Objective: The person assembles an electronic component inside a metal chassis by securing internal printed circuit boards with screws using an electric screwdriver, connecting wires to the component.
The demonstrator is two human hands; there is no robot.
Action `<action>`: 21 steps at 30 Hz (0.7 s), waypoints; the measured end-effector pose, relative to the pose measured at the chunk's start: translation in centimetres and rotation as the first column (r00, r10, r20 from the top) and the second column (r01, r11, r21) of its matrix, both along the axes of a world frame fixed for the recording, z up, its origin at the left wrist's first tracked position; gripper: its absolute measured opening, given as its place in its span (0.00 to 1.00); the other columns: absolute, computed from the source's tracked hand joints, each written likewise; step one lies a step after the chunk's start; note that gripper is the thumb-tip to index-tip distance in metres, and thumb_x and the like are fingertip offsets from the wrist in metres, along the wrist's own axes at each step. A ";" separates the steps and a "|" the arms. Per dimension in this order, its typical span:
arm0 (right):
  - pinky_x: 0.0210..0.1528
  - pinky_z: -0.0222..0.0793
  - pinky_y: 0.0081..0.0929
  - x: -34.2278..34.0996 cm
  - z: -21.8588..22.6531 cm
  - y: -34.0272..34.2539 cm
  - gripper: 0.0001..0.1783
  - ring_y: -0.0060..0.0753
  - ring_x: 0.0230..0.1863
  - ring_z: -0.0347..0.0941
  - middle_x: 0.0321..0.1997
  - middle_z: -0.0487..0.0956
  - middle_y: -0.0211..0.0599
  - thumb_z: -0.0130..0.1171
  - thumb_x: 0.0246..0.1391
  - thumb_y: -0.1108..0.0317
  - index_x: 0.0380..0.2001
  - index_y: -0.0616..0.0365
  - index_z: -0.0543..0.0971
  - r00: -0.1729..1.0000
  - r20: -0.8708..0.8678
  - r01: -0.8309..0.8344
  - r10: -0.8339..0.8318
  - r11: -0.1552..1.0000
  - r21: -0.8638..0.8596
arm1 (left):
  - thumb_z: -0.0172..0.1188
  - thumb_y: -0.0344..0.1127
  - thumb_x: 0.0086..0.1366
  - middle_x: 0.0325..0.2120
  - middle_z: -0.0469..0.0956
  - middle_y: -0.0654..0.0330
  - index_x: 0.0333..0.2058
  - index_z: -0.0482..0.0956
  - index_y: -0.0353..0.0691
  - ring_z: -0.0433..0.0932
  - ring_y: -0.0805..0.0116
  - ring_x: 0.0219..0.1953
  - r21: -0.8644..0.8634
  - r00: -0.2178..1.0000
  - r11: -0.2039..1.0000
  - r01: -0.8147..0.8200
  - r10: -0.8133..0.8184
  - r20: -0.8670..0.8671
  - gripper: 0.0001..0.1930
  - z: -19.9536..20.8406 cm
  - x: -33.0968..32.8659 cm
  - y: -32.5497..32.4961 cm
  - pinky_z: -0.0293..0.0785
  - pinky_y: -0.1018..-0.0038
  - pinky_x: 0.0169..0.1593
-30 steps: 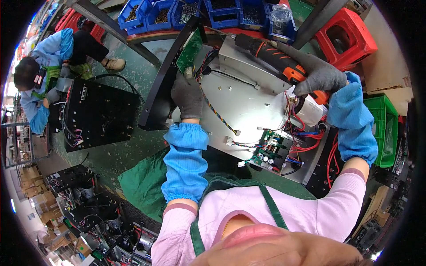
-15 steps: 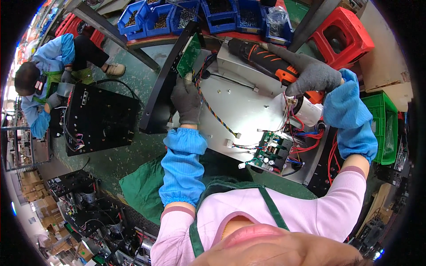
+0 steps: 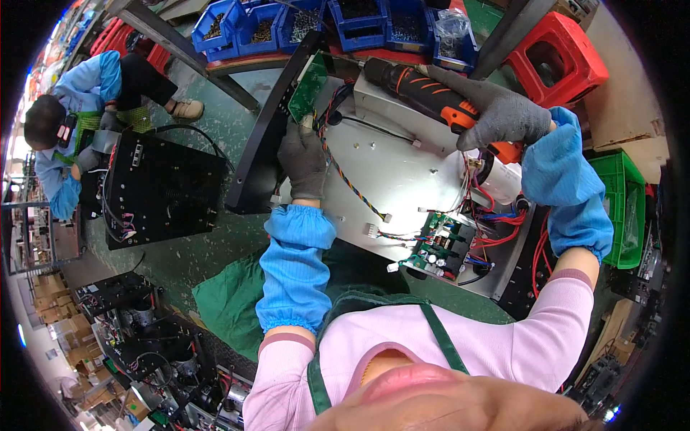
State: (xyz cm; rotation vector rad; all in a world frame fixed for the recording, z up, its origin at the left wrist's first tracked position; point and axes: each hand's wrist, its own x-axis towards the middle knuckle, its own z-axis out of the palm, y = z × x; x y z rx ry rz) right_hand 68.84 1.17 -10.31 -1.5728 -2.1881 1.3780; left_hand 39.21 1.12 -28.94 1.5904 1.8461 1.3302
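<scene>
My right hand [image 3: 510,115], in a grey glove, is wrapped round the grip of a black and orange cordless drill [image 3: 424,90]. The drill points left toward the black panel [image 3: 262,151] of an opened metal chassis [image 3: 374,161]. With fingers closed, my left hand [image 3: 302,159], also gloved, holds the lower end of a green circuit board [image 3: 309,86] against that panel. A bundle of coloured wires [image 3: 345,179] runs from beside the board across the chassis floor. A second circuit board [image 3: 442,244] with components sits at the chassis's near right, beside red wires [image 3: 507,230].
Blue bins [image 3: 302,27] of small fasteners line the bench beyond the chassis. A red stool [image 3: 557,61] and a green crate [image 3: 619,208] stand at the right. To the left, a co-worker [image 3: 75,129] handles another black unit [image 3: 169,190]. More units [image 3: 136,323] lie lower left.
The drill and my right hand have shifted slightly to the left. My left hand stays at the circuit board's lower end.
</scene>
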 end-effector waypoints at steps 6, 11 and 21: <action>0.63 0.57 0.30 0.4 -0.6 0.5 0.66 0.41 0.55 0.67 0.56 0.69 0.46 0.72 0.21 0.66 0.69 0.40 0.49 1.000 0.001 -0.011 0.011 1.000 -0.029 | 0.49 0.44 0.66 0.27 0.77 0.41 0.38 0.78 0.34 0.77 0.42 0.32 -0.014 0.998 0.999 -0.051 0.050 -0.047 0.18 0.4 0.0 -0.1 0.71 0.58 0.34; 0.64 0.56 0.32 0.4 -0.4 0.6 0.67 0.43 0.55 0.67 0.57 0.67 0.46 0.73 0.21 0.66 0.69 0.40 0.49 1.000 -0.008 -0.027 0.027 1.000 0.000 | 0.50 0.43 0.65 0.28 0.77 0.41 0.39 0.78 0.34 0.76 0.42 0.31 -0.057 0.994 0.998 -0.005 0.011 0.105 0.17 -0.1 -0.5 0.4 0.71 0.60 0.34; 0.50 0.69 0.27 0.6 -0.6 0.4 0.63 0.35 0.46 0.70 0.54 0.71 0.44 0.74 0.28 0.69 0.69 0.46 0.49 0.998 -0.063 -0.029 0.027 0.999 -0.027 | 0.49 0.43 0.66 0.29 0.78 0.43 0.42 0.77 0.36 0.77 0.46 0.31 -0.051 0.975 0.998 0.037 -0.025 0.221 0.17 -0.2 -0.1 0.1 0.71 0.62 0.36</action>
